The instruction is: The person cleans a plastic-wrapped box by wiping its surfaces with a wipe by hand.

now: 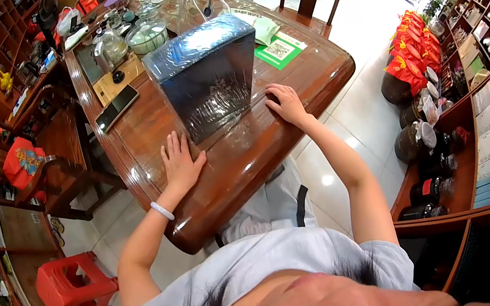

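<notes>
A dark blue box [208,84] in shiny clear wrap stands upright on the polished wooden table [245,153]. My left hand [181,160] lies flat on the tabletop just left of the box's lower corner, fingers spread. On the other side, my right hand [285,102] rests on the wood a little apart from the box, fingers stretched and slightly bent. Both hands are empty. A smartphone [117,107] lies left of the box. Behind the box's right side is a green card with a QR code [280,51].
Bottles [188,7], a glass teapot [111,48] and a lidded glass bowl [146,37] stand behind the box. A wooden armchair [45,160] and a red plastic stool [76,288] are at left. Jars with red covers [413,53] line the right-hand shelves.
</notes>
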### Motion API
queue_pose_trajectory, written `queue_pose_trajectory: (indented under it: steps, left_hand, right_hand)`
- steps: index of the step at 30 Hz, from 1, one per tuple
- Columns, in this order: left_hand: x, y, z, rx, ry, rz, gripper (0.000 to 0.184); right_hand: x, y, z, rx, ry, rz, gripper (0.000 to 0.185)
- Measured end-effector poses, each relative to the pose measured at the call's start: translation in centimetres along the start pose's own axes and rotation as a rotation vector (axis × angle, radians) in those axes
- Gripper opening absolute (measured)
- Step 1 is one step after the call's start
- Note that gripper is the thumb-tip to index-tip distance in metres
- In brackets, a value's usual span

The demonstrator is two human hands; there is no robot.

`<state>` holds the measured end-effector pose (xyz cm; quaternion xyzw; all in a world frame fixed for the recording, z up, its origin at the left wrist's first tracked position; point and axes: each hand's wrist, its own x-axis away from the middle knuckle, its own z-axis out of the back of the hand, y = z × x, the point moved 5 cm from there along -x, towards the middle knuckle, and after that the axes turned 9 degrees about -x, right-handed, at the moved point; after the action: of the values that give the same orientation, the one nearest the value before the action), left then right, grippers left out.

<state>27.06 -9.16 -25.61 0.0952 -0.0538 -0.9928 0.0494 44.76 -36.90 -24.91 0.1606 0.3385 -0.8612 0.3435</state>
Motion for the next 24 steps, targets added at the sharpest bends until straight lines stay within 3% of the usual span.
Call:
queue_pose_trajectory:
  steps: [5,8,9,11,17,24]
  left_hand:
    - [0.3,0.4,0.3,0.064,-0.024,-0.005,0.076]
    - [0.3,0.3,0.4,0.068,-0.04,0.009,0.078]
    - [0.2,0.2,0.4,0.067,-0.029,-0.001,0.078]
    - [0.0,0.2,0.3,0.07,-0.012,0.011,0.079]
    - [-0.3,0.1,0.5,0.108,0.01,0.012,0.079]
    - [-1.0,0.1,0.4,0.145,0.02,0.038,0.079]
  right_hand:
    - [-3.6,1.0,0.0,-0.22,0.024,-0.055,0.016]
    - [-7.7,3.2,-2.1,-0.603,-0.079,-0.32,0.017]
    - [-9.8,3.1,-2.8,-0.458,-0.103,-0.109,0.017]
    - [-13.1,3.3,-4.4,-0.293,-0.129,0.079,0.017]
    - [-15.0,4.6,-9.0,-0.11,-0.236,0.027,0.018]
    - [-13.7,3.7,-10.7,-0.082,-0.184,0.052,0.018]
